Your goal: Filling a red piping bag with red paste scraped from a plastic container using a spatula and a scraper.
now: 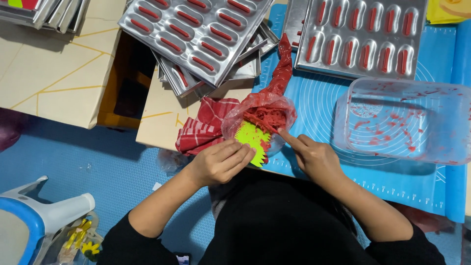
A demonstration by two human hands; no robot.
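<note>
Left hand [222, 162]: fingers closed on green toothed scraper [251, 139], long axis running up-left to down-right. Right hand [314, 158]: forefinger out, apparently touching red-smeared piping bag [262, 112], whose tail points up. Both lie just beyond the hands. Blue mat [314, 105], table edge; blue floor [78, 157].

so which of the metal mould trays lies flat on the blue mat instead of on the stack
The metal mould tray at the top right, just behind the smeared clear plastic tub. It lies on the blue mat; the others are piled crookedly on the stack at top centre.
</note>
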